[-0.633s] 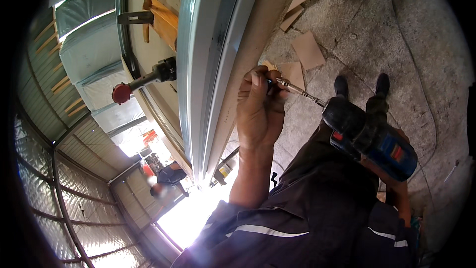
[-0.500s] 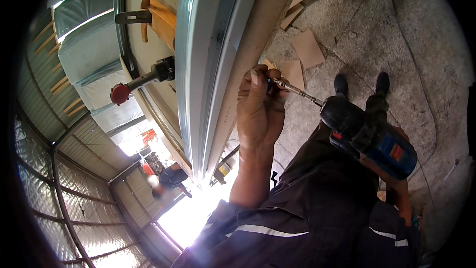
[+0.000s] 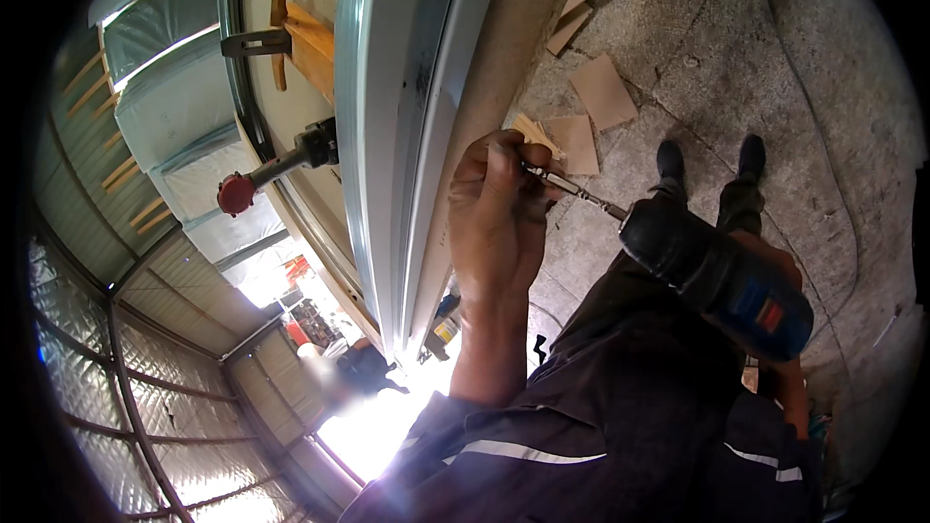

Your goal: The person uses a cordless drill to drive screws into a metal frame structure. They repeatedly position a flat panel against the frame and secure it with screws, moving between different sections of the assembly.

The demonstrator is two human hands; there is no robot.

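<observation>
My right hand (image 3: 772,257) grips a blue and black cordless drill (image 3: 712,276), whose long metal driver bit (image 3: 586,196) points up and left. At the bit's tip, my left hand (image 3: 496,199) is closed in a pinch, thumb against fingers. Whatever small piece sits between those fingertips is hidden. Just left of this hand runs a long grey-white metal profile (image 3: 392,136), with a brown board edge (image 3: 489,68) along its right side.
A wooden hand plane (image 3: 310,44) and a black tool with a red round end (image 3: 281,169) lie beyond the profile. Flat brown offcuts (image 3: 603,92) and a cable (image 3: 812,102) lie on the concrete floor (image 3: 707,58). Another person (image 3: 358,368) is at the lower left.
My left hand has shifted slightly left and down. The drill has tilted a little, and its bit tip now reaches in among the left fingertips. The other person appears farther right.
</observation>
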